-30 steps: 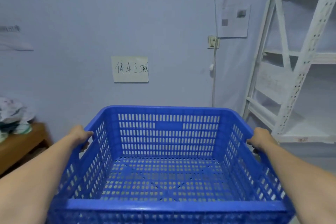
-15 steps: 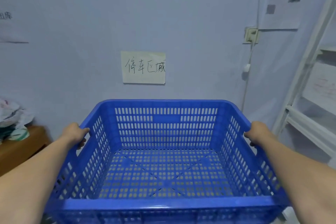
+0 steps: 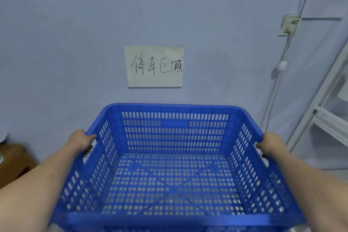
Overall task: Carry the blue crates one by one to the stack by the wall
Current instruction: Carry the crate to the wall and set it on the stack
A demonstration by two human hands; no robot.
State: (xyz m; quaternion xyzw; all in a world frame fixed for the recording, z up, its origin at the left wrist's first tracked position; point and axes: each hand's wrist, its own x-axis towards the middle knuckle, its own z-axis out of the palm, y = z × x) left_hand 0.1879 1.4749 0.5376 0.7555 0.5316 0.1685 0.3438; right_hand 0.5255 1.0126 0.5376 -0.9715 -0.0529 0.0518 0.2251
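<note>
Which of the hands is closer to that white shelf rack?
Right. The right hand grips the blue crate on the side beside the white shelf rack; the left hand grips the far side.

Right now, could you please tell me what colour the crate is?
The crate is bright blue with slotted walls, seen in the head view.
</note>
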